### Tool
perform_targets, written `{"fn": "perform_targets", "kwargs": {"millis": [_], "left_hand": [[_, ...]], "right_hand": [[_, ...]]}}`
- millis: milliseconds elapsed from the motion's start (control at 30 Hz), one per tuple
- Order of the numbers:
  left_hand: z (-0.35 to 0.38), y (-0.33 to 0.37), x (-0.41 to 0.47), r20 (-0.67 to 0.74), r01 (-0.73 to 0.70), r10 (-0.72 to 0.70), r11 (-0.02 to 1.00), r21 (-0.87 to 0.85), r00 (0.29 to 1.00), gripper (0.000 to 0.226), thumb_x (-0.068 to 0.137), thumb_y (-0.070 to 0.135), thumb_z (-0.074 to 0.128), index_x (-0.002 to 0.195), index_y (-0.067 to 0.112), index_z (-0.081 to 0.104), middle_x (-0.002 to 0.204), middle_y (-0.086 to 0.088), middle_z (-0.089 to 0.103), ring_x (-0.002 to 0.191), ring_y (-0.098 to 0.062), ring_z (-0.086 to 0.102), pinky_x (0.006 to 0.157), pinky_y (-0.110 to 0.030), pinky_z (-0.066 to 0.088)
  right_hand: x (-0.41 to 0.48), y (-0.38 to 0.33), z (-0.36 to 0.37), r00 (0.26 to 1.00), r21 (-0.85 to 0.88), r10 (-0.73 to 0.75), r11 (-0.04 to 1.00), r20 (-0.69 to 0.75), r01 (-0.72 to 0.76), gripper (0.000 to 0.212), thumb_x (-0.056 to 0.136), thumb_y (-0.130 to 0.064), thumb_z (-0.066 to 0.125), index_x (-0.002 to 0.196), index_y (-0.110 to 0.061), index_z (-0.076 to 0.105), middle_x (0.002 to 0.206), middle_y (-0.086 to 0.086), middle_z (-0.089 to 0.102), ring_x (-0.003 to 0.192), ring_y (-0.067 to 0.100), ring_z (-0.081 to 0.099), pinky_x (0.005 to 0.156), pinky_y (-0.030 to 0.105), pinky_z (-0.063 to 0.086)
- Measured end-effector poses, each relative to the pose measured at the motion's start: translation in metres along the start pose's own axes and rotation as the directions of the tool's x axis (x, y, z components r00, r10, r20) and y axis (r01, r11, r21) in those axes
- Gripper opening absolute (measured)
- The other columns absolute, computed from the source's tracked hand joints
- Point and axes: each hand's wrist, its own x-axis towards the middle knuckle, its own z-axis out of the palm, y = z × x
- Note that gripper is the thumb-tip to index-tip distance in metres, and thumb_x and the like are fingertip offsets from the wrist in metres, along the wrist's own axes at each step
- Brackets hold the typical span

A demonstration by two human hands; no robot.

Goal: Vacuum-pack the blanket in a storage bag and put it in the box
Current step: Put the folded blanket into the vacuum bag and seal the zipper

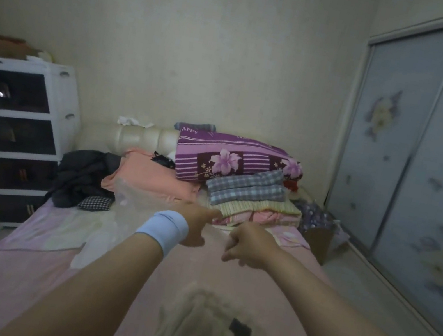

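My left hand (195, 230) and right hand (245, 247) reach out close together over the bed (34, 268), fingers curled. I cannot tell whether they pinch anything. The fuzzy beige blanket (203, 333) lies near me on the bed. The clear bag (127, 206) lies just left of my left hand. A cardboard box (318, 241) stands at the bed's far right.

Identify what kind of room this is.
Most likely a home bedroom: a bed with a pink sheet and padded headboard, folded bedding stacked near its head, and a sliding-door wardrobe along the right wall.
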Motion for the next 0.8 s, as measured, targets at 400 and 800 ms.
{"fn": "perform_targets", "kwargs": {"millis": [400,800], "left_hand": [[-0.028,-0.043,0.010,0.010,0.025,-0.025,0.998,-0.055,1.000,0.027,0.096,0.012,0.053,0.120,0.016,0.065,0.121,0.005,0.065,0.105,-0.015,0.061,0.088,-0.021,0.045],[-0.039,-0.064,0.018,-0.118,0.263,-0.253,0.962,0.075,0.960,0.024,0.089,0.018,0.055,0.111,0.021,0.065,0.103,0.001,0.066,0.092,-0.024,0.064,0.085,-0.034,0.052]], "right_hand": [[0.016,-0.001,-0.044,0.989,-0.261,0.109,0.957,-0.095,-0.131,0.029,0.076,-0.040,0.084,0.070,-0.018,0.066,0.074,-0.001,0.069,0.067,0.017,0.067,0.061,0.030,0.051],[0.021,0.016,-0.070,0.972,-0.101,0.209,0.975,0.106,-0.198,0.017,0.083,-0.030,0.081,0.083,-0.014,0.073,0.079,0.000,0.076,0.069,0.013,0.073,0.071,0.030,0.060]]}}
